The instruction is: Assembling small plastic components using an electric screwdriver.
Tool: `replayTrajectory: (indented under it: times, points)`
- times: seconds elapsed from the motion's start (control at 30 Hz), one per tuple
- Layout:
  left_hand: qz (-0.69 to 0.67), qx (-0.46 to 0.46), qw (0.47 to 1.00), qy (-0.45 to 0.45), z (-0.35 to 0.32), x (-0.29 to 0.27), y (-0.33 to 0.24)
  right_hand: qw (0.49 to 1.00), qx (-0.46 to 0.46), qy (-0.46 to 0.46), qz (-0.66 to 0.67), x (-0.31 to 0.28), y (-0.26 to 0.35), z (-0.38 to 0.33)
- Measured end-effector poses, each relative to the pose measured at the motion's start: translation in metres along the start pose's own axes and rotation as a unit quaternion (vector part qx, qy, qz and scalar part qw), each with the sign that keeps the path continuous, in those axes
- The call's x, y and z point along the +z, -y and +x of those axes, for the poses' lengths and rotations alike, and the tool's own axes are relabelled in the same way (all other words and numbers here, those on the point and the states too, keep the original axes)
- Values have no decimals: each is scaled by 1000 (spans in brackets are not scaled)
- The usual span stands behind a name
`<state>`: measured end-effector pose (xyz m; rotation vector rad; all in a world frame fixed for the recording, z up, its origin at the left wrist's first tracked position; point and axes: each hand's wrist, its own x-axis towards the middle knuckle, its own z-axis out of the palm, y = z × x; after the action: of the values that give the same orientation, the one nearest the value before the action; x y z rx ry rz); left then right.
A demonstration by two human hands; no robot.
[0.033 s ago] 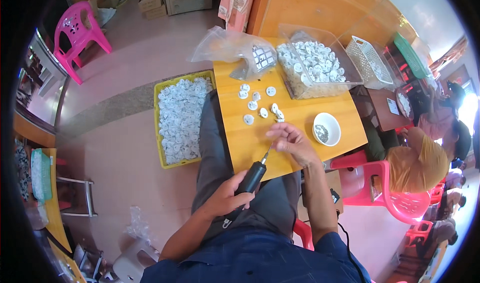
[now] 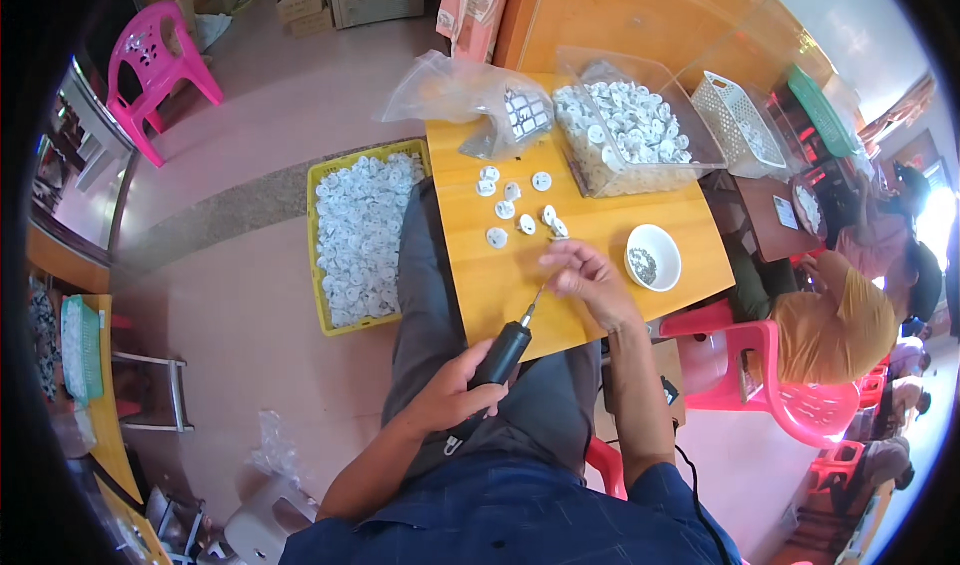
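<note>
My left hand (image 2: pixel 464 390) is closed around a black electric screwdriver (image 2: pixel 503 353), its thin bit pointing up and away over the near edge of the wooden table (image 2: pixel 490 295). Close to the bit's tip is my right hand (image 2: pixel 592 283), fingers curled in and thumb near the forefinger. Anything small in that pinch is too tiny to make out. Several round white plastic parts (image 2: pixel 527 224) lie loose just beyond my right hand. To its right stands a white bowl (image 2: pixel 668 275) holding small metal pieces, seemingly screws.
A clear bin (image 2: pixel 640 180) heaped with white parts stands at the table's back, beside a plastic bag (image 2: pixel 440 90). A yellow crate (image 2: pixel 325 310) full of similar parts sits left of my leg. At right, a person in a yellow shirt (image 2: pixel 835 325) sits by a pink chair (image 2: pixel 765 365).
My right hand has shifted very slightly to the right and away from me. The screwdriver and left hand look almost unmoved.
</note>
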<state>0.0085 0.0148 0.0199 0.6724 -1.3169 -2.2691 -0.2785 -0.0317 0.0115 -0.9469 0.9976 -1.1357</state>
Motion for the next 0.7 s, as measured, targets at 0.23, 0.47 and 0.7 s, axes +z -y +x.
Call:
replayTrajectory:
  times: [0.23, 0.47, 0.7]
  points:
    - [8, 14, 1000, -11, 2, -2, 2, 900, -48, -261, -347, -7, -2, 24]
    - [9, 2, 1000, -26, 1, -6, 5, 725, -49, -304, -616, -2, -9, 41]
    - [8, -3, 1000, -28, 2, -8, 8, 722, -51, -301, -621, -12, -15, 39]
